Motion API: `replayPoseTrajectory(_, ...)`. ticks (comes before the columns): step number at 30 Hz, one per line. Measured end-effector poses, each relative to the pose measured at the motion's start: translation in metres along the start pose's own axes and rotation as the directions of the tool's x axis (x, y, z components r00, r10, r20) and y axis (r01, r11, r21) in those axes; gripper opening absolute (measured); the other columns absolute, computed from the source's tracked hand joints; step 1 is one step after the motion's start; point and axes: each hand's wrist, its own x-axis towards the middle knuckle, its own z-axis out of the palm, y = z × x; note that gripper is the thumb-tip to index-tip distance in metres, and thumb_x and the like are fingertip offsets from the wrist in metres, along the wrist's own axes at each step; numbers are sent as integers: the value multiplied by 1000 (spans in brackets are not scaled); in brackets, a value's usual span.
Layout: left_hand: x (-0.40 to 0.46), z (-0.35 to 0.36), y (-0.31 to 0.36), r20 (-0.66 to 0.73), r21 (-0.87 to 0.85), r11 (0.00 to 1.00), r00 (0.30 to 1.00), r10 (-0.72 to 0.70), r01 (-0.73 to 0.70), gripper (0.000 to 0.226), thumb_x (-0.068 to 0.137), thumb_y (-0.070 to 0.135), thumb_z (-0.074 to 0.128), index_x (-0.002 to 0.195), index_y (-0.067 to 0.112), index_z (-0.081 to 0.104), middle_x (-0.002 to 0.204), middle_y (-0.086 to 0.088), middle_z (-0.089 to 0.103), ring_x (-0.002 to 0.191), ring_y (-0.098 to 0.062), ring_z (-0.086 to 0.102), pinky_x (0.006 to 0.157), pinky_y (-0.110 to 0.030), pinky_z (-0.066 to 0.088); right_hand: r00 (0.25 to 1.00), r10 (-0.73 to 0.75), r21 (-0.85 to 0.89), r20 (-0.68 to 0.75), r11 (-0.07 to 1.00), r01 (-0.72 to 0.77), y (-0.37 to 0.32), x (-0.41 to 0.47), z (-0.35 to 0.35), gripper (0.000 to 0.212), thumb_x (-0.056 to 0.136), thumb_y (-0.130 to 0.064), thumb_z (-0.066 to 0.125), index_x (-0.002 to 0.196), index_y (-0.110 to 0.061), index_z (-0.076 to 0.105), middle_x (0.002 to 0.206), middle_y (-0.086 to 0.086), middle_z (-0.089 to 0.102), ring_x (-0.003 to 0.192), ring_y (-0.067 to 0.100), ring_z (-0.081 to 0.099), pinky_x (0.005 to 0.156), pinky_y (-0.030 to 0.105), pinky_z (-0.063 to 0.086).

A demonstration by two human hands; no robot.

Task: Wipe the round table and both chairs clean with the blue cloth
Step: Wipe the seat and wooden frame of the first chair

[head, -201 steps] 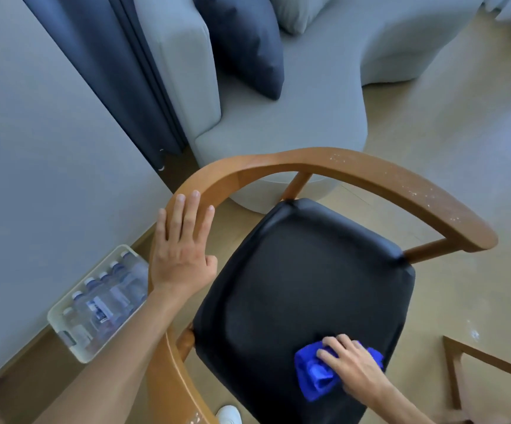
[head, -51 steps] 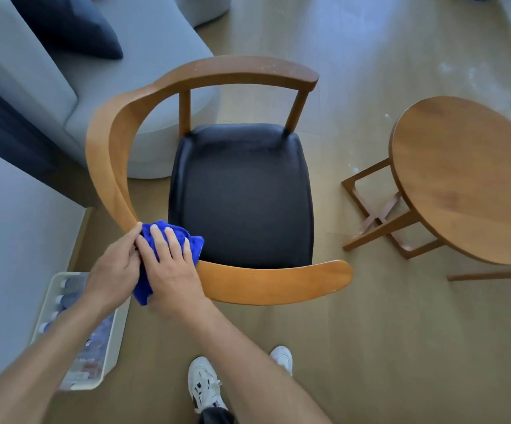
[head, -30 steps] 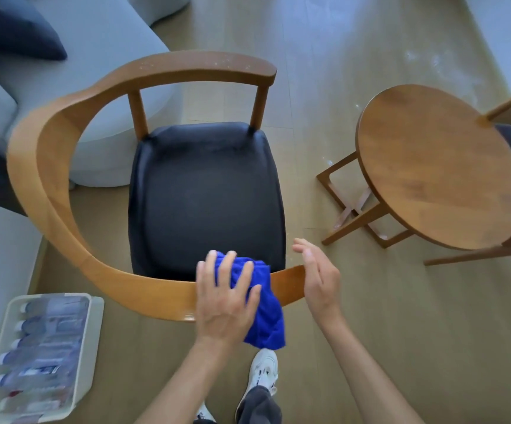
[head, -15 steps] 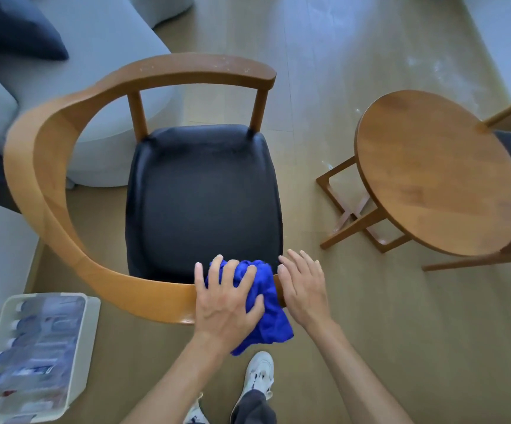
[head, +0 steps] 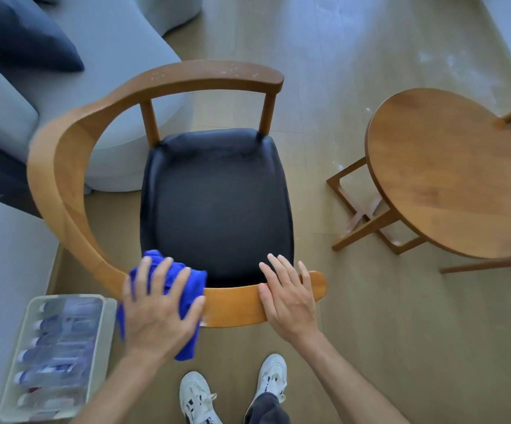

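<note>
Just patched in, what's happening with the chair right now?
A person stands over the wooden chair, wiping its curved armrest rail. The left hand presses the blue cloth flat against the rail near the bend, fingers spread. The right hand rests open on the rail's near end, steadying it. White specks show on the far armrest. The round table stands to the right with nothing on it, and a second chair is barely visible behind it.

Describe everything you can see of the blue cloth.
The blue cloth is a bright, soft fabric, bunched and crumpled. It is draped over the near wooden armrest of the chair, beside the black seat, with one end hanging below the rail. The left hand presses it flat against the wood with spread fingers, covering its middle. The right hand rests on the same rail, apart from the cloth.
</note>
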Motion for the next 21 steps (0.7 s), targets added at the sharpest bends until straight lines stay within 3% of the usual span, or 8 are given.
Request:
replayPoseTrajectory(5, -10, 22, 94, 70, -61, 996, 996, 62, -58, 40, 85, 40, 54, 120, 23, 63, 134, -7, 56, 130, -36, 45, 106, -60, 33, 990, -61, -48, -123, 997, 56, 1, 2, 5, 43, 95, -28, 35, 118, -12, 67, 131, 5, 60, 123, 23, 56, 106, 47, 32)
replayPoseTrajectory(8, -3, 26, 91, 49, -5, 991, 990, 133, -133, 37, 85, 37, 57, 117, 23, 65, 127, -5, 61, 124, -35, 52, 102, -57, 41, 976, -103, -67, -193, 994, 92, 3, 1, 11, 44, 94, -26, 33, 112, -10, 69, 125, 7, 64, 117, 26, 60, 104, 47, 34)
replayPoseTrajectory(11, 6, 21, 46, 34, -49, 961, 961, 274, -272, 36, 81, 35, 59, 111, 18, 69, 117, -6, 65, 117, -36, 57, 95, -53, 47, 969, -106, -59, -225, 994, 95, 3, 1, 15, 44, 94, -28, 34, 110, -9, 69, 123, 8, 65, 115, 28, 61, 104, 49, 34)
replayPoseTrajectory(14, 21, 5, -25, -3, -45, 945, 946, 323, -323, 34, 80, 31, 58, 105, 13, 72, 111, -8, 67, 113, -37, 58, 91, -49, 49, 966, -110, -54, -236, 994, 100, 5, 1, 17, 43, 93, -29, 35, 109, -9, 70, 120, 8, 66, 114, 29, 61, 104, 50, 35)
replayPoseTrajectory(18, 66, -28, -150, 19, 233, 865, 891, 453, -445, 37, 88, 28, 48, 105, 6, 72, 116, -17, 65, 120, -42, 54, 101, -55, 42, 962, -103, -62, -254, 994, 90, 3, 1, 20, 43, 93, -30, 35, 105, -9, 70, 116, 7, 67, 108, 28, 63, 103, 51, 36)
replayPoseTrajectory(21, 87, -23, -166, -37, 272, 881, 910, 412, -388, 36, 92, 27, 41, 96, 8, 71, 117, -16, 64, 125, -41, 48, 109, -58, 30, 968, -81, -112, -239, 992, 56, -1, 2, 16, 41, 93, -29, 35, 100, -10, 71, 109, 5, 68, 101, 27, 64, 102, 51, 37)
